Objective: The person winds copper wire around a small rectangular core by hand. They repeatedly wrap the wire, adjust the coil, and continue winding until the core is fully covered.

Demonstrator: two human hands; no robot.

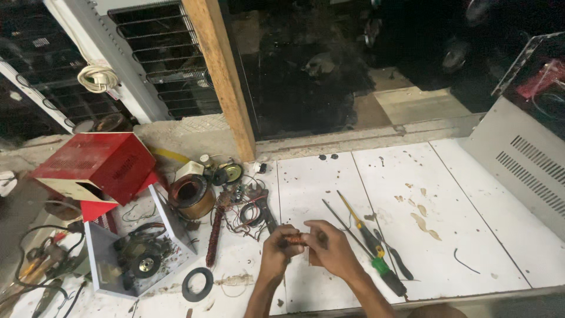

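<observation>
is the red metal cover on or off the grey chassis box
Off. The red metal cover lies tipped behind the grey chassis box, whose top is open, its wiring and round part exposed.

Your left hand [280, 246] and right hand [329, 247] are both totally bare, no gloves, no rings or watch that I can make out. Forearms are bare too, coming in from the near edge with no sleeve showing anywhere up to where the view cuts them off. Lean arms, knuckles and finger joints showing clearly.

Small reddish part [296, 239] mostly behind fingers [281, 242]
</observation>
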